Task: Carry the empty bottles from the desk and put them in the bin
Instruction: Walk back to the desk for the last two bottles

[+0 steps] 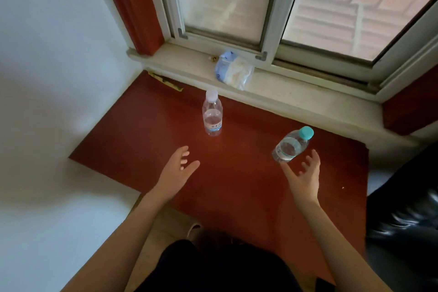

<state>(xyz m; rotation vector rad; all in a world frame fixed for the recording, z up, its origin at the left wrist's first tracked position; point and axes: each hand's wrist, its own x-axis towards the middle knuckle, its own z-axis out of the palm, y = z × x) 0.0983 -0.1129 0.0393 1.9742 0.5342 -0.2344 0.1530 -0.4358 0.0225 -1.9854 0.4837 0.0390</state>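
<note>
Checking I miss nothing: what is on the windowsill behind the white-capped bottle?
A crumpled plastic bag, clear with blue print, lies on the windowsill. Whatever is under the bag is covered.

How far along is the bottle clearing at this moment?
Done: nothing that shows. The white-capped bottle and the teal-capped bottle both stand on the desk, and no bin is in view.
In hand: the left hand reaches open toward the white-capped bottle, and the right hand is open right beside the teal-capped one. Neither grips anything.
Left: grasp both bottles, carry them off and bin them.
</note>
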